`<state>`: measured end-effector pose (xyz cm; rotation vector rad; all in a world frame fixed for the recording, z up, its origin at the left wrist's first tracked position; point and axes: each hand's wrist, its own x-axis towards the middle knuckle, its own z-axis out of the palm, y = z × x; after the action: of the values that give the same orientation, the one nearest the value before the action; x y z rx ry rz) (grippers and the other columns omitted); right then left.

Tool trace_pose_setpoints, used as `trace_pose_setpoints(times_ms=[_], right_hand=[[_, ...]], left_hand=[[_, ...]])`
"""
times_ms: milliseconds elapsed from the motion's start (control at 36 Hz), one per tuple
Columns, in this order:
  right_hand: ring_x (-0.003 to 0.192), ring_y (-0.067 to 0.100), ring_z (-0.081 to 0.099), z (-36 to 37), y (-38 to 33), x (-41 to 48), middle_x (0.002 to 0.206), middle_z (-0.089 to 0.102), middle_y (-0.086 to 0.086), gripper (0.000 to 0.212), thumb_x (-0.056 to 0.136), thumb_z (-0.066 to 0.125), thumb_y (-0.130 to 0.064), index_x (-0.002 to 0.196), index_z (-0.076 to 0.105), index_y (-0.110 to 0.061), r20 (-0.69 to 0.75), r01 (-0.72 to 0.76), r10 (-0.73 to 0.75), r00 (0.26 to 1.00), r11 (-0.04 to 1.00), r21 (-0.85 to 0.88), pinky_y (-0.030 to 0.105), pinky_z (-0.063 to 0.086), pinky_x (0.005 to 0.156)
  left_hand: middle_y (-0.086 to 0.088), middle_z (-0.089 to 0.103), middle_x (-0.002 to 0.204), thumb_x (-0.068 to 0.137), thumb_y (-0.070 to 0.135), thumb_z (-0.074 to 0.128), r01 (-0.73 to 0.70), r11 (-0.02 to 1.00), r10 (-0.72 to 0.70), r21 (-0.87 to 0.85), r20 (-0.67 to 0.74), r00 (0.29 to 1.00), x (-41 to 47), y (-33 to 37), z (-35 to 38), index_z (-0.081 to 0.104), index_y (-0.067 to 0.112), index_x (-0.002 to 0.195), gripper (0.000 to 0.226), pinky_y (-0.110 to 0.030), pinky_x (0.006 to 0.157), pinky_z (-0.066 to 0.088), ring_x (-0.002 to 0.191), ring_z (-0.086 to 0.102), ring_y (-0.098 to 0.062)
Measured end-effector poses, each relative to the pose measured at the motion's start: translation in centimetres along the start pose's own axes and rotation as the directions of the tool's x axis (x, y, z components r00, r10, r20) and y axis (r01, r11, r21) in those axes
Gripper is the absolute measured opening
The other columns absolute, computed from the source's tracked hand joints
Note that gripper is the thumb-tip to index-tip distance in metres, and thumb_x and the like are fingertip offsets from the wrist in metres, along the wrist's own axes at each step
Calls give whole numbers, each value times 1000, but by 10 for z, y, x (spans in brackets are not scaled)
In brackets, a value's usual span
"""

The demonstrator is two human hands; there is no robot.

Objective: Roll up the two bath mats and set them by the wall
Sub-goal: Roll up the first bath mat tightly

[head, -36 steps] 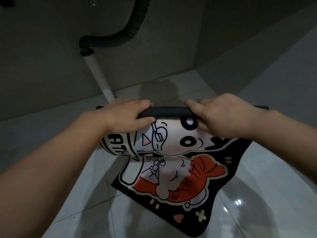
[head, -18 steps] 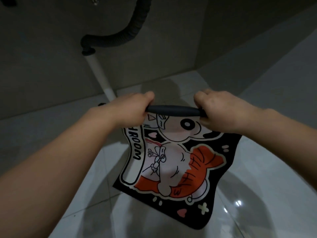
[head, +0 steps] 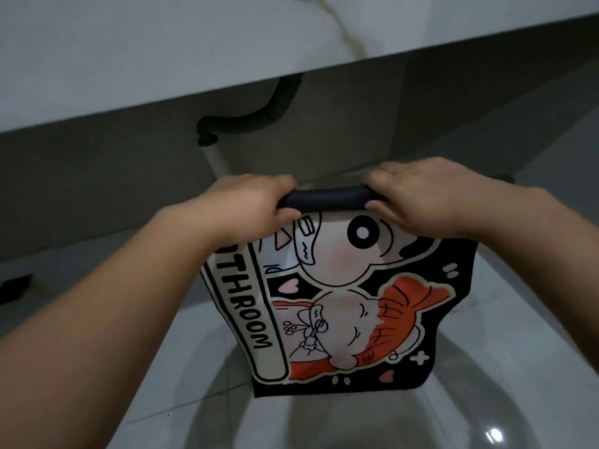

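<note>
Clearances and obstructions, space under the counter

Counter slab (head: 227,53): overhangs the far side, closing off everything above the hands. Black corrugated hose (head: 259,119): drops from under the slab and joins a pale upright pipe (head: 215,158), which stands just behind the left hand (head: 246,209). Back wall (head: 97,176): close behind the pipe. Hanging mat (head: 340,303): held at its rolled top by the left hand and right hand (head: 428,199), blocking the middle, its lower edge near the floor. Tiled floor (head: 486,367): open to the right of the mat and below it. Floor left of the mat is crossed by the left forearm. Small dark item (head: 14,288) at the far left wall base, well apart.
</note>
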<state>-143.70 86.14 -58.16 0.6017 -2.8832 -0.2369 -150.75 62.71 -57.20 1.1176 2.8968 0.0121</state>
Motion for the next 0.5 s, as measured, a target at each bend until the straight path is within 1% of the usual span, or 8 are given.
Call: trace_pose_setpoints(times_ms=[83,167,222,278,361,389,444,500], right_hand=[[82,22,54,-4,-5,2,97,52,1,19,92,44,-43,93,38,-25,79,-32,25,997,995,93,34,43,70],[74,19,49,-3,-13,4,83,42,-6,21,89,54,-32,89,33,-25,114,-63,44,993,983,172,34,43,65],[64,19,45,1,-15,5,71,38,-9,24,88,55,-26,90,31,-23,91,-91,78,993,985,148,33,37,58],[55,17,38,6,-14,5,63,35,-9,28,88,54,-26,92,27,-21,19,-74,73,997,996,51,32,31,51],[46,13,26,15,-12,5,59,27,-10,24,87,55,-25,99,36,-15,-69,-70,67,995,996,-52,30,18,42],[45,15,25,18,-12,4,58,24,-11,24,84,58,-22,98,40,-13,-82,-61,56,995,996,-64,28,13,41],[44,21,31,24,-11,3,59,27,-9,26,77,65,-16,91,45,-9,-125,-38,29,992,997,-70,23,7,42],[46,22,35,26,-9,1,62,31,-8,28,77,67,-19,91,44,-9,-177,-36,22,984,996,-77,23,10,40]], left_hand=[[11,46,72,86,43,58,14,999,-13,35,-36,999,-2,3,4,41,34,89,19,-32,60,31,72,48,-17],[7,48,73,83,30,61,14,998,-17,-57,-39,999,-1,4,19,41,27,90,21,-31,55,32,69,50,-19],[4,52,76,84,27,60,5,993,-12,-114,-60,998,-1,3,28,38,25,92,23,-32,54,33,68,51,-20],[6,57,84,85,39,61,-19,993,8,-116,-97,995,0,2,32,38,27,101,31,-32,58,33,71,53,-19],[13,57,97,81,67,50,-47,996,41,-74,-76,996,1,3,32,36,37,122,53,-31,65,34,82,55,-15],[14,57,96,82,69,43,-54,996,49,-68,-63,997,2,3,32,37,39,122,51,-31,65,34,83,55,-14],[13,57,89,87,65,35,-90,994,85,-60,-80,993,5,3,31,44,41,108,33,-32,63,32,80,54,-14],[13,53,81,90,60,37,-105,993,97,-44,-147,984,7,3,31,42,41,94,20,-31,61,30,75,50,-13]])
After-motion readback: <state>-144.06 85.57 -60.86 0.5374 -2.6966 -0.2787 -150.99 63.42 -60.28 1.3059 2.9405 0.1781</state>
